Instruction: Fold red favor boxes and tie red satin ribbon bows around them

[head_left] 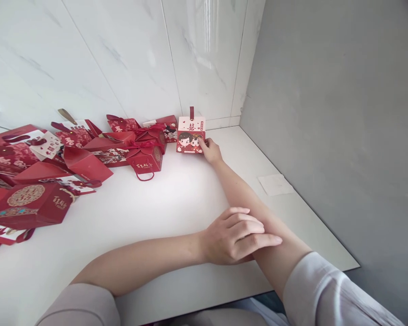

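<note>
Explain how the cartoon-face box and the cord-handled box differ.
The right hand touches the cartoon-face box; no hand touches the cord-handled box. The cartoon-face box shows printed faces below a whitish panel; the cord-handled box shows light lettering on red. Both have red printed sides.

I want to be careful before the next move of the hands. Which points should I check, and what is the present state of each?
1. Right hand at the cartoon box: ok, thumb on its front.
2. Firm grip: cannot tell, some fingers are hidden.
3. Box upright: ok, its strap points up.
4. Left hand clear of the right forearm: not ok, it crosses over it.
5. White paper apart from both hands: ok.
</note>
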Tool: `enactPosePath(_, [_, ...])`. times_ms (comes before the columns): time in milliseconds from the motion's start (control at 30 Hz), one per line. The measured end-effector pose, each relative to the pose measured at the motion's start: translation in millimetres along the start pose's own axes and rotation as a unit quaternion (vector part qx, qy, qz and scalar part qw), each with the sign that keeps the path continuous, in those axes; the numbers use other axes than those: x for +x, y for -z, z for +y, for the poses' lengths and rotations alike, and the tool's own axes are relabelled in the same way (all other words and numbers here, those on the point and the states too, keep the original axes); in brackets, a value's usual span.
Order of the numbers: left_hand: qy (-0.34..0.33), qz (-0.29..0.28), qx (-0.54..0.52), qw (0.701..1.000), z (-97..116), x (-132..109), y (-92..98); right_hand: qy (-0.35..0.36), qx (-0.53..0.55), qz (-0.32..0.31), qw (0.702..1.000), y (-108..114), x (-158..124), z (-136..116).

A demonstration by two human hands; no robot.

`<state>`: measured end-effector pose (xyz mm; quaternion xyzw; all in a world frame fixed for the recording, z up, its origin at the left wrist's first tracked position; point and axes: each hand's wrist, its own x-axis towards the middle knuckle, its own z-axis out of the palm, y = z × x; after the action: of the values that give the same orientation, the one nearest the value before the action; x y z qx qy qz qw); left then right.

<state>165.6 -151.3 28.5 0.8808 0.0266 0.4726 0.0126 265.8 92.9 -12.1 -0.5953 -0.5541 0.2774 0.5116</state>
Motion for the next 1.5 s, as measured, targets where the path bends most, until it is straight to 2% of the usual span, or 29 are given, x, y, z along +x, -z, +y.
enactPosePath(200, [-0.006,-0.018,-0.020,1.000,-4.2,-4.4,-1.8,-0.003,-0.002,-0.003,1.000,1.0,-1.5,-1.1])
enactPosePath(433, [0.021,-0.051,-0.028,0.998,-5.0,-5.3,-3.2,-0.002,-0.001,-0.002,1.000,-0.1,-1.0,-0.3])
enactPosePath(667, [0.006,-0.021,-0.054,0.998,-7.3,-3.4,-3.9,-0.001,0.001,-0.001,1.000,0.7,0.1,0.0])
enactPosePath(867, [0.018,-0.036,-0.070,0.997,-8.2,-7.1,-3.6,-0.001,0.004,-0.004,1.000,0.2,-0.3,0.2])
enactPosePath(1167, [0.035,-0.040,-0.076,0.996,-3.7,1.6,1.6,-0.001,0.004,-0.003,1.000,1.1,-1.1,-0.2])
enactPosePath(1367, [0.027,-0.061,-0.045,0.997,-5.8,-6.6,-3.3,0.001,0.002,-0.001,1.000,0.7,-1.7,-1.1])
enactPosePath(1500, [0.017,-0.040,-0.045,0.998,-6.4,-6.1,-5.3,0.001,0.001,0.001,1.000,0.7,-1.6,-1.2])
